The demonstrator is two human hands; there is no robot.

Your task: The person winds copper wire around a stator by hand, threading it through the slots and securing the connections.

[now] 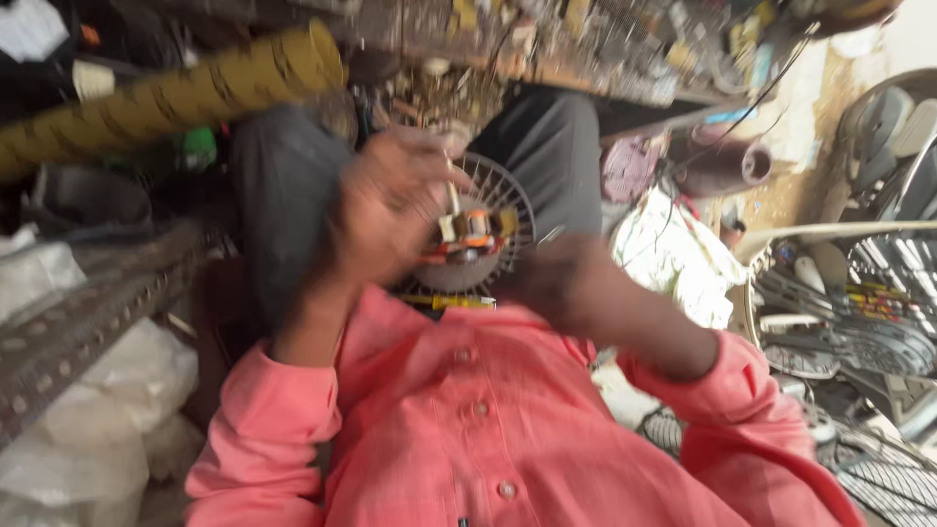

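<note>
A small fan motor (467, 234) with orange and copper windings sits on a round wire grille (508, 200) over my lap. My left hand (381, 210) is curled around the motor's left side, fingers closed on it. My right hand (558, 283) is a dark blur at the grille's lower right edge, and its grip cannot be made out. A yellow-handled tool (451, 303) lies just below the grille, against my pink shirt (468, 420). The whole view is motion-blurred.
A long yellowish roll (176, 93) lies at upper left, and a perforated metal angle bar (88, 312) with white bags (117, 390) at left. Fan guards and parts (849, 312) pile up at right. A cluttered workbench (547, 39) runs along the top.
</note>
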